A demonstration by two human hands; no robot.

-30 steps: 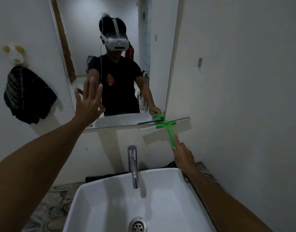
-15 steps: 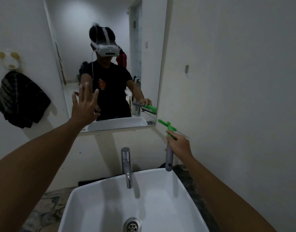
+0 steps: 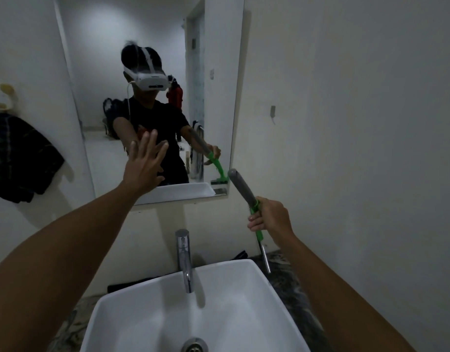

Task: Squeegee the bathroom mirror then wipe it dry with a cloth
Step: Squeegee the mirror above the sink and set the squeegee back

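The tall bathroom mirror [image 3: 96, 59] hangs on the wall above the basin and reflects a person wearing a headset. My left hand [image 3: 145, 161] is raised with fingers spread, flat against or just in front of the lower glass. My right hand [image 3: 269, 217] grips the green squeegee [image 3: 244, 189] by the middle of its handle, off the mirror, below its lower right corner. The grey handle end points up and left toward the mirror, and the blade end hangs down over the counter. A dark cloth [image 3: 18, 158] hangs from a wall hook at the left.
A white basin [image 3: 257, 283] with a chrome tap [image 3: 184, 257] sits directly below on a mottled stone counter [image 3: 292, 288]. A dark object [image 3: 241, 255] lies behind the basin. Plain wall fills the right side, with a small hook [image 3: 273, 111].
My right hand took the squeegee off the mirror's bottom edge and flipped it, so the blade now points down. My left hand stayed raised at the glass.
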